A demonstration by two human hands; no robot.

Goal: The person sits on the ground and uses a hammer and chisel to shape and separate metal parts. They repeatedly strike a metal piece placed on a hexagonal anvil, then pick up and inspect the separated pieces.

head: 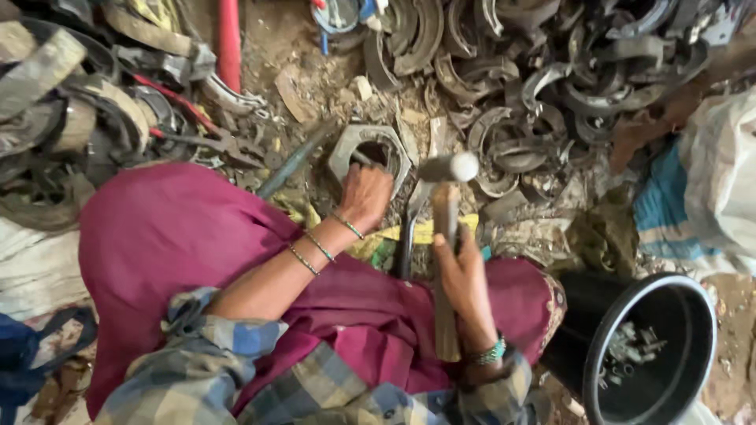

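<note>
My right hand (465,279) grips the wooden handle of a hammer (446,177), its steel head raised just right of the work. My left hand (365,195) is closed on a small metal piece, held against a large grey hexagonal nut-shaped block (346,145) on the dirt ground. Thin bangles circle my left wrist, and a beaded bracelet sits on the right one. A dark curved metal bar (406,236) lies between my two hands. My lap is covered by magenta cloth (165,236).
A heap of curved, worn brake shoes (551,71) fills the top right. More scrap and straps (71,102) pile up at left, beside a red pipe (229,39). A black bucket (693,299) holding small metal bits stands at lower right. A white sack (720,165) lies at right.
</note>
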